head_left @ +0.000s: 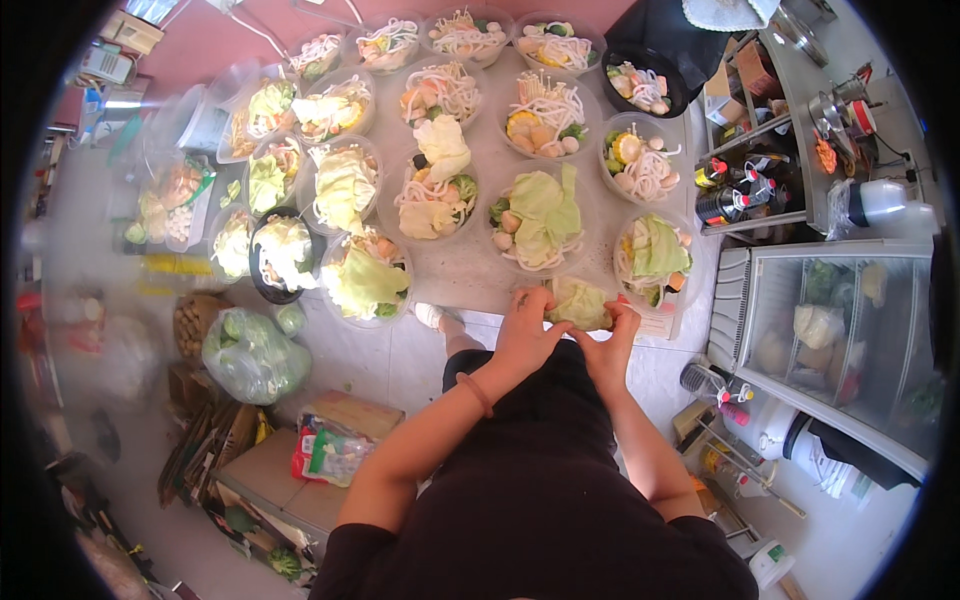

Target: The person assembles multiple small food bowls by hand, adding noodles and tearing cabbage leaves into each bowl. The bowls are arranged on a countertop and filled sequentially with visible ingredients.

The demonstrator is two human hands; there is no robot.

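Both my hands grip one pale green cabbage leaf (580, 302) at the near edge of the table. My left hand (530, 325) pinches its left side, and my right hand (608, 338) holds the right side, thumbs close together. Just beyond the leaf stands a clear bowl (492, 250) of vegetables topped with a large cabbage leaf (545, 215). To the right, another bowl (620, 280) has a cabbage leaf (655, 247) over its broccoli and mushrooms. A further leaf-topped bowl (330, 300) sits left of my hands.
Several more bowls, some without leaves on top, fill the table (455, 275). On the floor at left lies a bag of cabbages (255, 355), near a cardboard box (270, 470). A glass-topped freezer (840, 340) and a shelf with dark bottles (725, 205) stand at right.
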